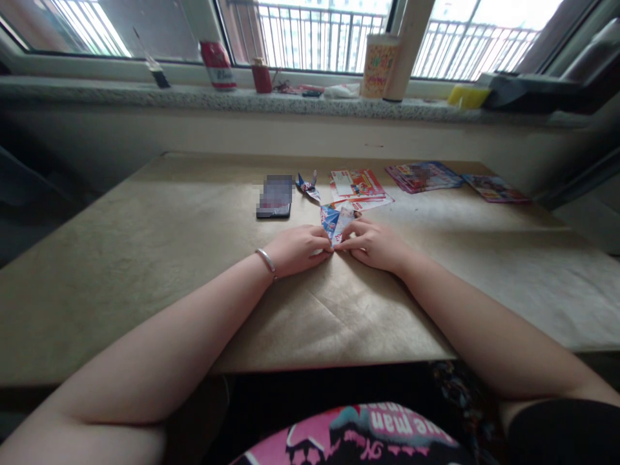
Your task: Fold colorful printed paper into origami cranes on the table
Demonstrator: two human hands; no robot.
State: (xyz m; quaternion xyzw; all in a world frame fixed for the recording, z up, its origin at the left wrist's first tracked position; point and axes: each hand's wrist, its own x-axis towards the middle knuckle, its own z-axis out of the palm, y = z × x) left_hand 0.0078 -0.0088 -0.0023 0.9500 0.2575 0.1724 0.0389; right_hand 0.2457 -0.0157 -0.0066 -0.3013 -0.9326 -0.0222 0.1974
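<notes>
A folded piece of printed blue, red and white paper (336, 222) lies on the brown paper-covered table (145, 258). My left hand (296, 248), with a silver bracelet at the wrist, pinches its near left edge with fingers curled. From the other side my right hand (374, 244) pinches the near right edge, fingertips almost meeting the left ones. Both hands rest on the table.
A dark phone (274, 197) lies beyond my left hand. A small folded paper figure (308, 186) stands next to it. Printed sheets (357, 186), (422, 176), (494, 188) lie to the right. The windowsill holds a red can (217, 64), a cup (378, 64) and a yellow sponge (467, 96).
</notes>
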